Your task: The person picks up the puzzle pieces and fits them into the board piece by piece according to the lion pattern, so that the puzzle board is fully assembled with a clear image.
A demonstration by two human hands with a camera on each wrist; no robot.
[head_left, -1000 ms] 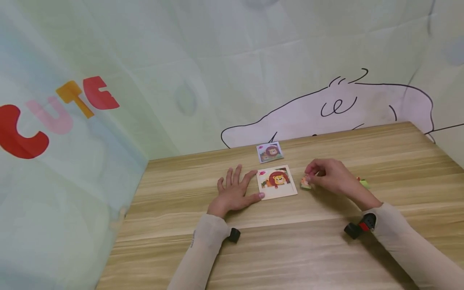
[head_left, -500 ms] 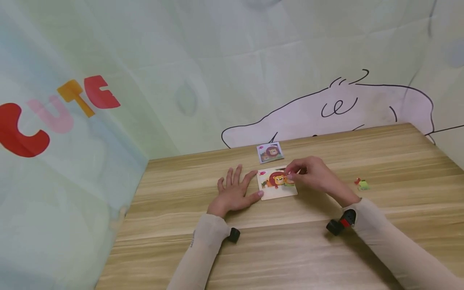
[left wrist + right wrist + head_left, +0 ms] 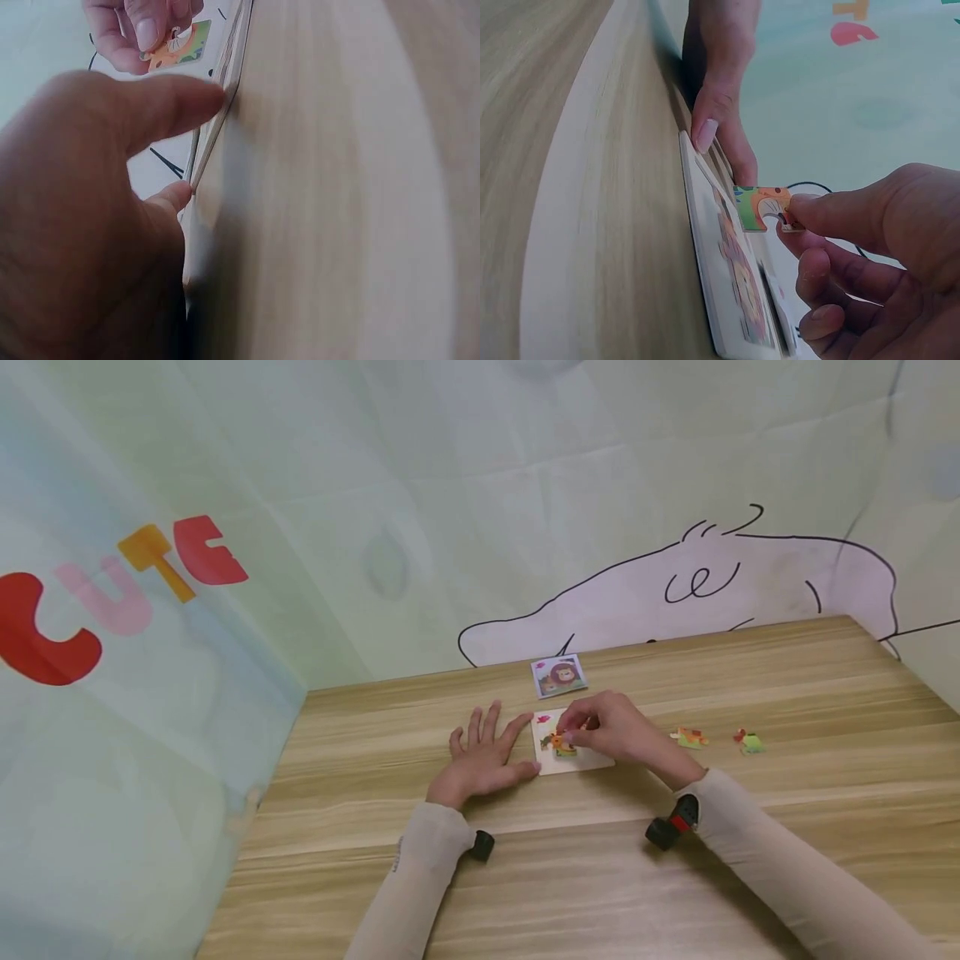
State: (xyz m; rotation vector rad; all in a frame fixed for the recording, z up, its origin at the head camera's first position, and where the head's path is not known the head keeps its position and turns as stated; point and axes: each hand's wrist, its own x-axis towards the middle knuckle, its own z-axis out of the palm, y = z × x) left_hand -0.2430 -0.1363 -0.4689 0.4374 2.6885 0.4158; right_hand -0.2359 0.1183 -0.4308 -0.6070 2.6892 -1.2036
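Observation:
My left hand (image 3: pixel 483 767) lies spread on the table, its thumb and index finger touching the left side of a small wooden puzzle board (image 3: pixel 592 761). A lion picture partly fills that board, as the right wrist view shows from the side. Between thumb and fingertips, my right hand (image 3: pixel 618 731) pinches a puzzle piece (image 3: pixel 759 208) printed in orange and green. This piece is held above the board, tilted on edge in the right wrist view. Part of the lion picture is hidden behind the right hand in the head view.
Two loose puzzle pieces lie right of the board: an orange one (image 3: pixel 690 737) and a green and red one (image 3: pixel 749 742). Behind the board is a lion picture card (image 3: pixel 558 677). A printed cloth backdrop (image 3: pixel 420 527) borders the wooden table (image 3: pixel 525 877).
My right hand has carried the pinched puzzle piece leftward, from the table right of the board to over the board. Loose pieces are uncovered behind it. The left hand has stayed put.

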